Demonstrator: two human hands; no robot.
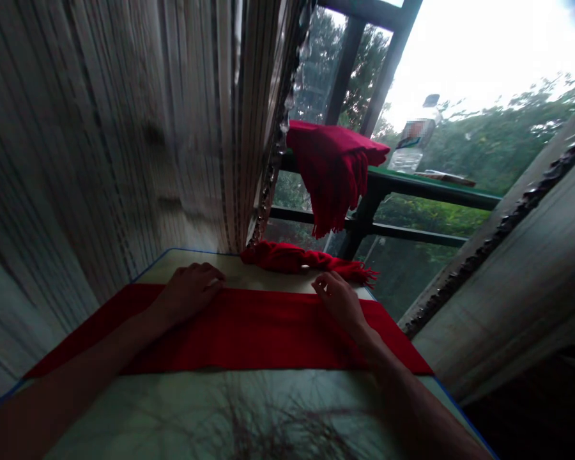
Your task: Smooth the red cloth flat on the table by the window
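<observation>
A long red cloth (pixel 249 332), probably a scarf, lies spread flat across the pale table in front of me. My left hand (pixel 194 287) rests on its far edge at the left, fingers loosely bent and pointing inward. Near the right part of that same edge is my right hand (pixel 338 295), its fingers half curled with a small gap between thumb and fingers. No cloth shows gripped in either hand. Just beyond them, a bunched red scarf (pixel 292 257) with a fringed end lies along the table's far edge.
Another red fringed scarf (pixel 330 166) hangs folded over the green window rail (pixel 436 190). A clear plastic bottle (pixel 412 140) stands on the rail beside a small flat item (pixel 445 177). Striped curtains (pixel 124 128) close in on the left; a pale curtain (pixel 512 300) hangs right. The table (pixel 182 409) has blue edging.
</observation>
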